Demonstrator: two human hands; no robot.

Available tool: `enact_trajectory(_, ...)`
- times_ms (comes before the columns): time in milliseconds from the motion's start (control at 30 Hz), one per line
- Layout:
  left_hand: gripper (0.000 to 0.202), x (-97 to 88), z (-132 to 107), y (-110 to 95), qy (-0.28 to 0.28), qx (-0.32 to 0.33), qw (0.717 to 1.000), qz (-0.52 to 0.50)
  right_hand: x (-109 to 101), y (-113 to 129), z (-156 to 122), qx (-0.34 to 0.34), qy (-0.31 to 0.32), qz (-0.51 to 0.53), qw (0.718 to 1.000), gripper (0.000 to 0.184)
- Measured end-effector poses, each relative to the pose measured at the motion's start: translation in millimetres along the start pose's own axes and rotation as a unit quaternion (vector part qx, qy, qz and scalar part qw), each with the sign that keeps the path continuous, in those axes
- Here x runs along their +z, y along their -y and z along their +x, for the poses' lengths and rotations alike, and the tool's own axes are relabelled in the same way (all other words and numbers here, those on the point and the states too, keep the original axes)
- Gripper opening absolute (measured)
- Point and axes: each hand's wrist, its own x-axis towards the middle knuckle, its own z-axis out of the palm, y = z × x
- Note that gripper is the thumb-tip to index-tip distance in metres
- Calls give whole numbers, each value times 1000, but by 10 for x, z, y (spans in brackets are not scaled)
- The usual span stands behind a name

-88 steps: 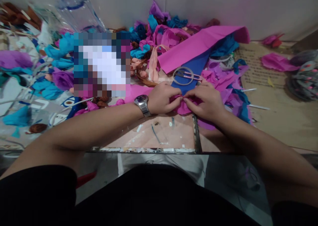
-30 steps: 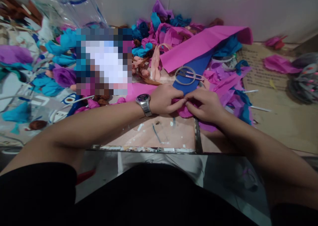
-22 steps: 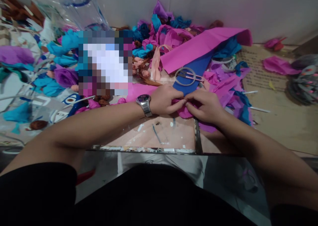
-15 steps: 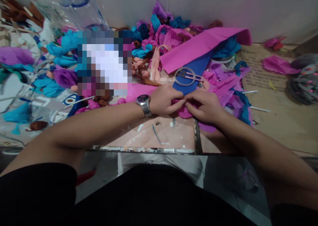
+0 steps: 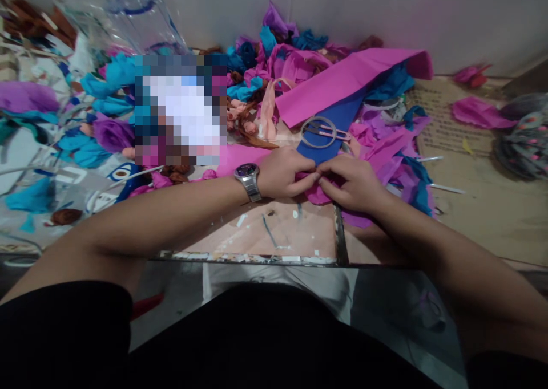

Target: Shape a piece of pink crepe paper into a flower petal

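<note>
My left hand (image 5: 286, 172), with a watch (image 5: 247, 175) on its wrist, pinches the edge of a pink crepe paper piece (image 5: 319, 194). Fingertip to fingertip with it, my right hand (image 5: 353, 182) pinches the same paper from the other side. Part of the paper is hidden under both hands. Just beyond them lies a blue paper sheet (image 5: 310, 154), and on it rest a ring-shaped roll (image 5: 305, 141) and a pair of scissors (image 5: 342, 134). A folded pink crepe sheet (image 5: 342, 84) stretches across the blue one toward the back.
Crumpled blue, purple, pink and brown paper pieces (image 5: 113, 132) cover the left and back of the table. A large clear bottle (image 5: 143, 27) stands at back left. Cardboard (image 5: 483, 218) lies at right, with a dark bundle (image 5: 524, 144) in plastic. The table's front edge (image 5: 257, 258) is near my body.
Both hands stay in the same place, still pinching the pink crepe paper. Only a very slight shift of the fingers shows.
</note>
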Motion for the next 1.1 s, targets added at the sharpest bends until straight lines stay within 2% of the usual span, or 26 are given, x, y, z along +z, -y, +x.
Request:
enact_trajectory(733, 50, 16, 7, 10, -4, 7, 1000, -6, -8, 26, -3, 31, 14, 8, 999, 12)
enact_trajectory(1100, 49, 46, -3, 31, 24, 1, 1000, 5, -14, 6, 33, 22, 48, 10, 999, 10)
